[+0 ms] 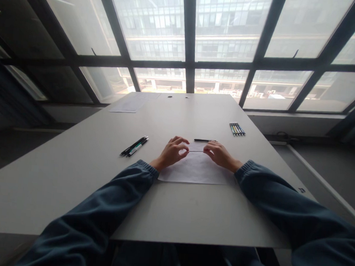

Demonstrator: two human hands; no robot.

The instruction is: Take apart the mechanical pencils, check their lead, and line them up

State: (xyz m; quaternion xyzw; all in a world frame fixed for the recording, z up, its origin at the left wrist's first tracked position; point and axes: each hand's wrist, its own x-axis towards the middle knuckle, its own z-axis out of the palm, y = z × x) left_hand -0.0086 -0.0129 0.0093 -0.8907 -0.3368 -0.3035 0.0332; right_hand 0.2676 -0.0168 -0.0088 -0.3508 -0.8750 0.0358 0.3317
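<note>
Between my two hands runs a thin dark rod [196,151], slim like a pen refill; its exact kind is too small to tell. My left hand [173,152] pinches its left end between thumb and fingertip. Its right end sits in the closed fingertips of my right hand [220,155]. Both hands are over a white sheet of paper [193,172] on the table. Just beyond the rod, a black pen [201,140] lies crosswise, its right end close to my right hand's fingers.
Several pens [134,146] lie bunched on the white table [71,174] to the left. At the right, several slim pens or pencils [237,129] lie side by side. More paper [127,104] rests at the far left, and small dark objects [170,96] near the far edge.
</note>
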